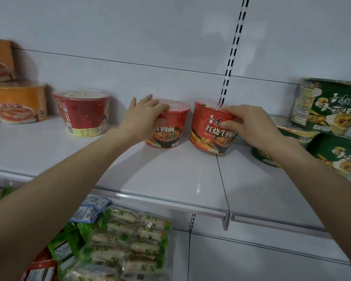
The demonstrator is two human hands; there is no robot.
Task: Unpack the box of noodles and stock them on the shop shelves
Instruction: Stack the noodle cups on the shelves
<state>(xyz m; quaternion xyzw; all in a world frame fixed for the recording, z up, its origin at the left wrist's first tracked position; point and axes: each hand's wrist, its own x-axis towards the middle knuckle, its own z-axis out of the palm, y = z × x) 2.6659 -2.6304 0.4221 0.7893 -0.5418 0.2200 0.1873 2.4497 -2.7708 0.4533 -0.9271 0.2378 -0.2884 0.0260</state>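
Observation:
Two red noodle cups stand upright near the back of the white shelf (170, 175). My left hand (142, 114) grips the left red cup (168, 130) over its rim from the left side. My right hand (249, 122) grips the right red cup (209, 128) at its top edge, thumb on the front label. The two cups stand a little apart. The noodle box is out of view.
A bigger red noodle bowl (81, 112) and orange bowls (18, 102) stand to the left. Green noodle bowls (330, 106) are stacked at the right. Wrapped snack packs (126, 244) lie on the lower shelf. A slotted upright (233, 49) runs up the back wall.

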